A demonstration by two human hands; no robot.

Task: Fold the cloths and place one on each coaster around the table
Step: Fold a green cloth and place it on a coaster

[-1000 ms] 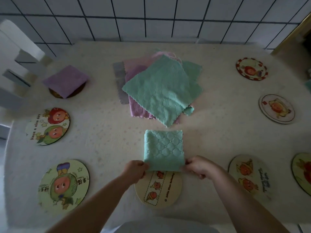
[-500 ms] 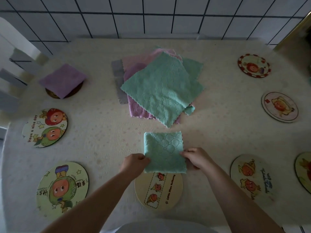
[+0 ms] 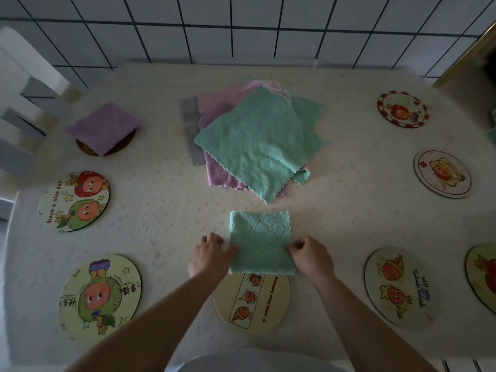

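Nearest in: cream coaster (image 3: 251,302) at the table's near edge, its far rim just covered by the folded teal cloth (image 3: 259,242). Left hand (image 3: 212,257) pinching the cloth's left edge, thumb on the fabric, fingers loosely curled. Right hand (image 3: 311,256) pinching the right edge, fingers curled round it. Both hands higher up the cloth's sides than a second ago, when they gripped the near corners. Cloth itself barely shifted, near hem drawn a touch further over the coaster. Reads as a regrip before sliding the folded square back onto the coaster, so placement looks close but not yet done; most of the cloth lies on the bare table (image 3: 161,232) beyond the coaster.

Either side: green coaster (image 3: 99,296) at near left, orange-figure coaster (image 3: 400,287) at near right, another (image 3: 483,275) cut off by the right edge, all bare. Further left, strawberry coaster (image 3: 74,201), also bare; further right, pale coaster (image 3: 442,173), bare.

Middle of the table: loose pile of unfolded cloths (image 3: 257,140), teal on top, purple, pink and grey beneath, unchanged. Plenty left to fold.

Far left: folded purple cloth (image 3: 103,127) sitting on a dark coaster (image 3: 88,149), one place served. Far right: red-rimmed coaster (image 3: 402,108), bare. Beyond, tiled wall (image 3: 241,28).
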